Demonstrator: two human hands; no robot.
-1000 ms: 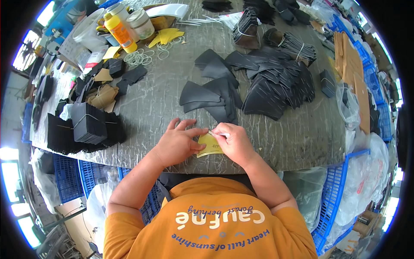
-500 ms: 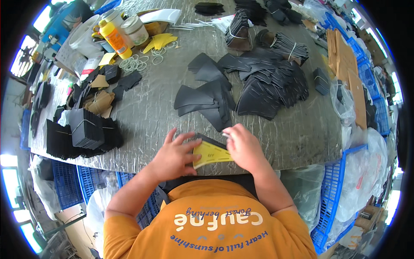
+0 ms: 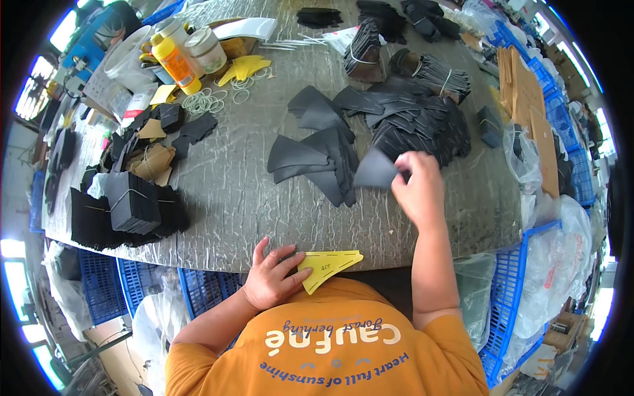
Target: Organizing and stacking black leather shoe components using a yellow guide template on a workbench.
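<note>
At the near table edge, my left hand (image 3: pixel 273 272) grips a yellow template (image 3: pixel 323 265) by its left end, fingers lying over it. The template is curved and triangular, with dark slots and handwriting. My right hand (image 3: pixel 419 187) is farther out, closed in a pinch on a smooth black cut piece (image 3: pixel 378 169). That piece lies against the front of a big heap of black cut pieces (image 3: pixel 426 125) with pale marks. Left of it, several fanned-out black pieces (image 3: pixel 317 160) rest flat on the table. Whether a pen is also in my right hand is hidden.
Banded black stacks (image 3: pixel 132 201) stand at the left table edge. Farther back are a yellow glue bottle (image 3: pixel 176 63), a white jar (image 3: pixel 206 49) and loose rubber bands (image 3: pixel 203 101). Bundled black pieces (image 3: pixel 444 74) lie at the back. Blue crates (image 3: pixel 508 297) and plastic bags flank the table.
My right hand has left the template and reached forward and right to a black piece. My left hand has drawn the template toward me, turning it; the black piece under it is gone.
</note>
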